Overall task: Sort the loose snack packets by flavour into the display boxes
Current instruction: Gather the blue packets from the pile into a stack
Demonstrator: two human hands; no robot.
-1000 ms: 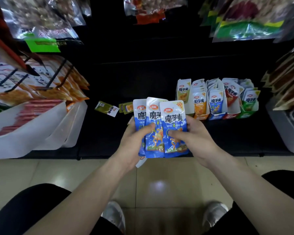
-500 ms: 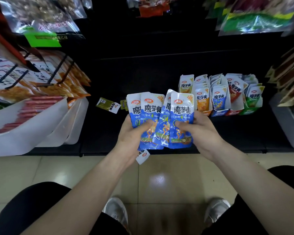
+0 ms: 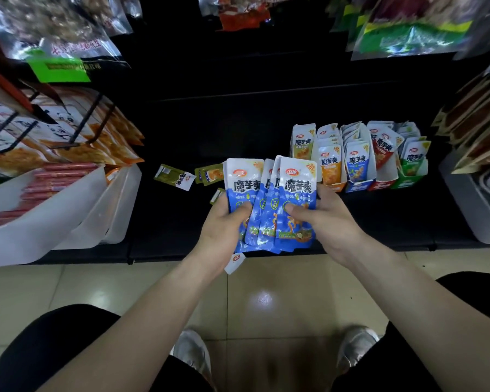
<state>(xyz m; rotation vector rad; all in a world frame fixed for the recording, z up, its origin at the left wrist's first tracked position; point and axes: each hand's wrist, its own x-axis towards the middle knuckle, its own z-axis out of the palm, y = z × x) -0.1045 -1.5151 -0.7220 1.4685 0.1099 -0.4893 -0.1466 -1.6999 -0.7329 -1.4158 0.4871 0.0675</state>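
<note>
One wide-angle camera, worn on the person's head, looks forward and steeply down. The left hand [image 3: 224, 224] and right hand [image 3: 328, 222] sit close, mid-frame. A dark shelf [image 3: 181, 222] lies just beyond, the tiled floor [image 3: 266, 306] directly beneath.

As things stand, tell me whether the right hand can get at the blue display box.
Probably yes: the blue display box stands just beyond the right hand, with nothing between them, though that hand is holding blue packets.
</note>
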